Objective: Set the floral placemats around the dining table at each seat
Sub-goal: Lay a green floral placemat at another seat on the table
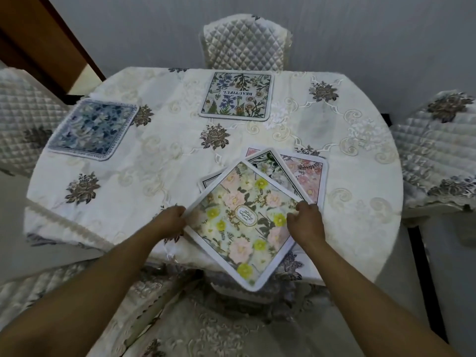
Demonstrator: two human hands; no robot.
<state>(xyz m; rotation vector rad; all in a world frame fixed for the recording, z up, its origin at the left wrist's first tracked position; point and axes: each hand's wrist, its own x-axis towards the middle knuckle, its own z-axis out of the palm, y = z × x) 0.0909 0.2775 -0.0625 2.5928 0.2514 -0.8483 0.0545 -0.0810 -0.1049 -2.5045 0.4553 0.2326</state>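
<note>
A placemat with yellow and pink flowers (242,228) is held tilted over the near edge of the round table (159,161). My left hand (170,221) grips its left corner and my right hand (306,222) grips its right corner. Under it lies a stack of two more mats: a dark-bordered white-flower mat (270,163) and a pink-flower mat (309,176). A blue floral placemat (90,130) lies at the left seat. A placemat lettered BEAUTIFUL (237,96) lies at the far seat.
Quilted chairs stand at the far side (244,45), at the left (23,124) and at the right (438,150). A covered chair seat (206,325) is just below me. A white embroidered cloth covers the table. A wooden door frame (51,42) is at the upper left.
</note>
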